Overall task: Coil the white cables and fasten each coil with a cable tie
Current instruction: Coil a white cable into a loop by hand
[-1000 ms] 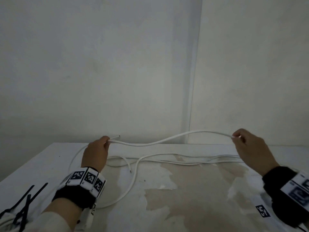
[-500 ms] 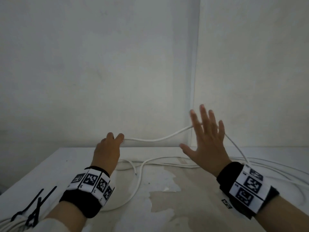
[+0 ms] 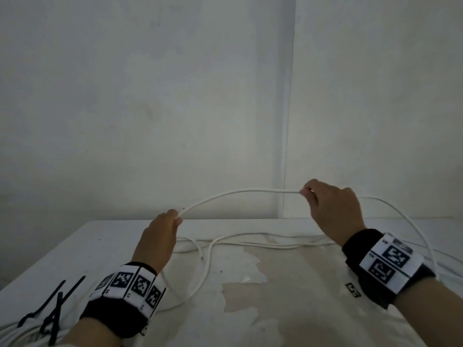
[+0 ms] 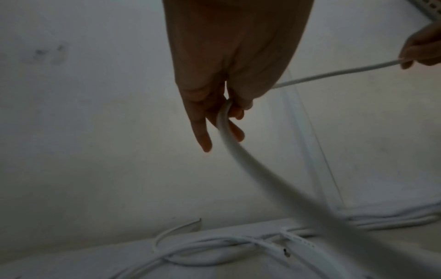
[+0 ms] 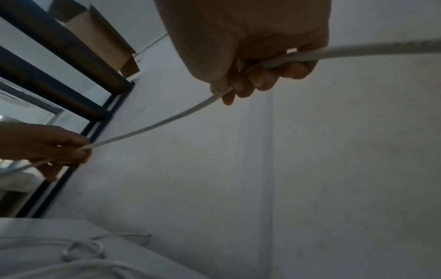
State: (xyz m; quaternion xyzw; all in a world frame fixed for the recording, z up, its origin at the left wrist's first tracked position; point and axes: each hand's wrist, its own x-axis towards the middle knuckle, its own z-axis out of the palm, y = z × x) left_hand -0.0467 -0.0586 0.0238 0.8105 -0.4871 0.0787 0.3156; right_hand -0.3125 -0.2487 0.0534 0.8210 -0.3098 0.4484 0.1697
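- Nearest, at the front left corner of the table (image 3: 288,321), a few black cable ties (image 3: 53,306) lie crossed over a bundle of white cable (image 3: 17,338) at the picture's lower edge.
- On the tabletop, whose finish is worn off in a large patch, a small black-and-white marker (image 3: 352,290) sits near the right wrist.
- Loose runs of white cable (image 3: 250,242) lie across the table towards its back edge; one cut end (image 3: 202,258) points forward.
- Left hand (image 3: 160,236): raised above the table, its fingers (image 4: 203,120) curled round the lifted cable (image 3: 240,194) close to its free tip; a second strand drops from this hand to the table.
- Right hand (image 3: 333,211): raised a little higher, well apart from the left, its fingers (image 5: 260,79) closed round the same cable.
- The cable arches gently between the two hands, clear of the table, and beyond the right hand it loops out and down to the right.
- Behind all this stands a plain pale wall (image 3: 150,96).
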